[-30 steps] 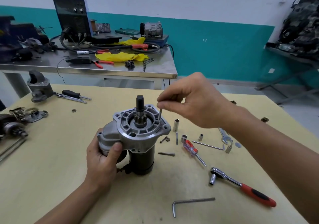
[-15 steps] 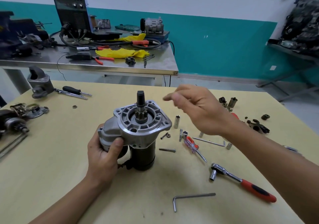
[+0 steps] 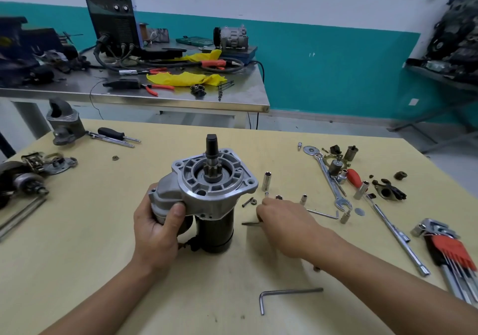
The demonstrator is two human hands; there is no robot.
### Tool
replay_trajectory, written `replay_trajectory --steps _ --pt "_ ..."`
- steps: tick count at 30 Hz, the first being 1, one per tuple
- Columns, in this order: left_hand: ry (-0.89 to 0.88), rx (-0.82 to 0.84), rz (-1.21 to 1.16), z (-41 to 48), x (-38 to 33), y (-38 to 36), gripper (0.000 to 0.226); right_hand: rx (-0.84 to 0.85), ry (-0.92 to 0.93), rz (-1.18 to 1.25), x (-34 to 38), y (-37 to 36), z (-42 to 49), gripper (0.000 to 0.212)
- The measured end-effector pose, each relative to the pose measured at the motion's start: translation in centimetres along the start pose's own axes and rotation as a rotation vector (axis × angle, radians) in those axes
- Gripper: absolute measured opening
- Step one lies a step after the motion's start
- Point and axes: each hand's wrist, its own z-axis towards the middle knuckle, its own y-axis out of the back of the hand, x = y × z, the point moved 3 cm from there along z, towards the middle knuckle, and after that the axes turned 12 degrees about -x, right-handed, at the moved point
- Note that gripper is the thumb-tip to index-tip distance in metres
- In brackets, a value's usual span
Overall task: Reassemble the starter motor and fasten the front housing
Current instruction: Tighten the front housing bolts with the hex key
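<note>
The starter motor point(image 3: 216, 227) stands upright on the yellow table point(image 3: 77, 231), pinion shaft point(image 3: 211, 146) pointing up. Its silver front housing point(image 3: 219, 195) sits on top of the black body. My left hand point(image 3: 157, 228) grips the housing's left side, thumb on the front. My right hand point(image 3: 287, 221) is low on the table just right of the motor, fingers curled down, and pinches the end of a long dark bolt point(image 3: 249, 223) lying there. A short screw and nut point(image 3: 249, 201) lie just behind that hand.
Sockets point(image 3: 266, 181), a spanner point(image 3: 331, 179), an extension bar point(image 3: 395, 234) and a red hex key set point(image 3: 450, 246) lie to the right. An Allen key point(image 3: 289, 293) lies near the front. Another housing point(image 3: 64, 122) and motor parts point(image 3: 23, 177) sit left. A steel bench point(image 3: 181, 99) stands behind.
My right hand left the top of the housing, swung right and came down to the table onto the long bolt. My left hand kept its hold on the motor.
</note>
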Motion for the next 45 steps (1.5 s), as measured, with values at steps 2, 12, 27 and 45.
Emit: replay_trajectory --steps 2,12,27,45 --pt "0.003 0.0 -0.008 -0.1 -0.3 -0.1 0.044 -0.008 -0.086 0.065 -0.7 1.9 -0.1 0.012" --pt "-0.029 0.019 0.013 -0.2 -1.8 -0.9 0.041 -0.57 0.247 0.93 1.2 19.7 -2.7 0.004" --pt "-0.045 0.022 0.01 -0.2 -2.2 -1.0 0.043 -0.456 0.272 0.753 5.1 16.3 1.0 0.015" --pt "-0.058 0.032 -0.007 -0.2 -1.9 -0.9 0.04 -0.637 0.353 0.685 4.0 14.3 -0.2 0.015"
